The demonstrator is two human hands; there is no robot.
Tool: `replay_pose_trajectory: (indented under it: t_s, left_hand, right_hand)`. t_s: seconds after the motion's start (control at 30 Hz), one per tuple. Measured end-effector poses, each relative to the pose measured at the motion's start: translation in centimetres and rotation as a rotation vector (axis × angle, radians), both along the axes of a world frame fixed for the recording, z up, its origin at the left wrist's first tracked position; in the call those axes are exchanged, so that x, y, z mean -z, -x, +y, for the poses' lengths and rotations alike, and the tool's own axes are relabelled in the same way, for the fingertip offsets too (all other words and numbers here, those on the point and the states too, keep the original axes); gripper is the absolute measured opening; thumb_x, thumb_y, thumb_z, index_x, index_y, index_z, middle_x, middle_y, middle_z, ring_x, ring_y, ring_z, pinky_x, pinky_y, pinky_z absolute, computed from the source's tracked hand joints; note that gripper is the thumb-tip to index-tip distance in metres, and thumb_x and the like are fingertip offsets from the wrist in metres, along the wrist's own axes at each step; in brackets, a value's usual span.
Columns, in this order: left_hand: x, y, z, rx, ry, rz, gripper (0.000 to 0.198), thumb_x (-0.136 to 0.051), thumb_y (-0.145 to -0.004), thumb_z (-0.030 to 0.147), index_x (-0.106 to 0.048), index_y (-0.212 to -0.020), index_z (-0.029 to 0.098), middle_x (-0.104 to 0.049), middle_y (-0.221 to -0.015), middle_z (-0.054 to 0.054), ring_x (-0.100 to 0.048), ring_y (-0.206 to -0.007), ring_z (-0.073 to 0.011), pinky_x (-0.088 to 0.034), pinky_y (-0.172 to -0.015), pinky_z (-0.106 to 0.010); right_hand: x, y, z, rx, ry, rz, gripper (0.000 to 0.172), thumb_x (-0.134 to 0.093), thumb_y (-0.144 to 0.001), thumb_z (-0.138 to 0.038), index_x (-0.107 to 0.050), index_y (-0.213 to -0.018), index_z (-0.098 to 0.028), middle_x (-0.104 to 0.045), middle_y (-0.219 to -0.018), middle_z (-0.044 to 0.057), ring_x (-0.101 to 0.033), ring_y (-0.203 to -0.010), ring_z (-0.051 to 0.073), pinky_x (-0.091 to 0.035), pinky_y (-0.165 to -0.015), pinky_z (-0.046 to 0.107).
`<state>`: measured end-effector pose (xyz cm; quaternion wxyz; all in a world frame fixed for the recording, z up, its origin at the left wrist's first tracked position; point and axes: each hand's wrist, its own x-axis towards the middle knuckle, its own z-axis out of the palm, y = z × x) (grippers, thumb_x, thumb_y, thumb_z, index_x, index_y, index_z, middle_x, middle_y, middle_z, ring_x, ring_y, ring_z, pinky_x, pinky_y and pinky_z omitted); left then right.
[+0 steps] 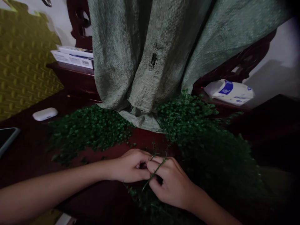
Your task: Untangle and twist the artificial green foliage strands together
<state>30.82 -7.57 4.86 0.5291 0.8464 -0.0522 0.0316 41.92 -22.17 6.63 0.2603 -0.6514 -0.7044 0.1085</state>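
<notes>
My right hand is closed on a thin green plant stem, which slants across its fingers. My left hand is pinched at the same stem, thumb and forefinger meeting the right hand's fingertips. Small sprigs poke up just above the fingers. Beyond the left hand lies a pile of loose small green leaves. To the right is a larger heap of leafy stems, reaching toward the right forearm. More leafy stems show dimly below my hands. The exact grip of the left fingertips is partly hidden.
A grey-green woven sack drapes over the back of the dark red wooden surface. At left are a white earbud case, a phone and white boxes. A tissue pack sits at right.
</notes>
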Motion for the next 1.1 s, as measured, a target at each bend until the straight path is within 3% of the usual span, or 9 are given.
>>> replay_pose_trajectory:
  t_s: [0.2, 0.3, 0.4, 0.53, 0.73, 0.97, 1.1]
  left_hand:
    - [0.7, -0.1, 0.2, -0.052, 0.121, -0.022, 0.011, -0.052, -0.068, 0.01, -0.047, -0.06, 0.015, -0.045, -0.062, 0.004, -0.04, -0.057, -0.0085, -0.032, -0.053, -0.019]
    - [1.1, -0.2, 0.2, -0.099, 0.133, -0.043, 0.008, -0.055, -0.068, 0.009, -0.053, -0.062, 0.015, -0.047, -0.061, 0.004, -0.042, -0.057, -0.0081, -0.034, -0.055, -0.019]
    - [1.2, -0.3, 0.2, -0.11, 0.107, -0.07, 0.009, -0.056, -0.067, 0.007, -0.055, -0.063, 0.014, -0.047, -0.06, 0.005, -0.042, -0.055, -0.0075, -0.034, -0.054, -0.018]
    - [1.2, -0.3, 0.2, -0.119, 0.069, -0.071, 0.008, -0.057, -0.066, 0.007, -0.056, -0.064, 0.015, -0.048, -0.06, 0.004, -0.042, -0.054, -0.0072, -0.033, -0.051, -0.017]
    - [1.4, -0.2, 0.4, -0.08, 0.031, -0.079, 0.006, -0.06, -0.07, 0.01, -0.057, -0.068, 0.015, -0.049, -0.063, 0.003, -0.046, -0.057, -0.0088, -0.036, -0.054, -0.018]
    - [1.7, -0.2, 0.5, -0.076, 0.042, -0.096, 0.005, -0.061, -0.073, 0.016, -0.058, -0.07, 0.015, -0.05, -0.065, 0.002, -0.047, -0.058, -0.0094, -0.037, -0.054, -0.018]
    - [1.7, -0.1, 0.5, -0.074, 0.035, -0.09, 0.005, -0.062, -0.074, 0.017, -0.059, -0.071, 0.015, -0.051, -0.066, 0.002, -0.047, -0.06, -0.0096, -0.037, -0.055, -0.019]
  right_hand:
    - [0.1, -1.5, 0.7, 0.053, -0.072, 0.136, 0.019, -0.042, -0.061, -0.005, -0.032, -0.059, -0.021, -0.035, -0.057, -0.005, -0.034, -0.051, 0.01, -0.023, -0.049, 0.024]
    - [0.5, -2.1, 1.2, 0.162, -0.111, 0.229, 0.015, -0.046, -0.064, -0.005, -0.046, -0.063, -0.02, -0.045, -0.057, -0.005, -0.043, -0.054, 0.01, -0.032, -0.053, 0.022]
    - [0.7, -2.2, 1.4, 0.224, -0.144, 0.359, 0.016, -0.051, -0.072, -0.007, -0.06, -0.075, -0.02, -0.06, -0.071, -0.001, -0.056, -0.065, 0.012, -0.043, -0.061, 0.023]
    - [0.3, -2.2, 1.3, 0.304, -0.174, 0.502, 0.01, -0.058, -0.079, -0.017, -0.068, -0.081, -0.019, -0.062, -0.084, 0.004, -0.061, -0.072, 0.014, -0.048, -0.062, 0.025]
    - [-0.2, -2.3, 1.6, 0.453, -0.005, 0.826, 0.008, -0.066, -0.075, -0.026, -0.063, -0.078, -0.018, -0.06, -0.061, -0.003, -0.06, -0.056, 0.012, -0.047, -0.055, 0.024]
    - [-0.4, -2.4, 1.6, 0.526, -0.042, 1.011, 0.018, -0.073, -0.07, -0.032, -0.067, -0.078, -0.018, -0.069, -0.076, 0.003, -0.064, -0.062, 0.015, -0.049, -0.059, 0.026]
    - [-0.8, -2.3, 1.7, 0.557, -0.067, 1.098, 0.021, -0.077, -0.068, -0.033, -0.063, -0.076, -0.018, -0.067, -0.073, 0.001, -0.063, -0.06, 0.013, -0.048, -0.059, 0.025]
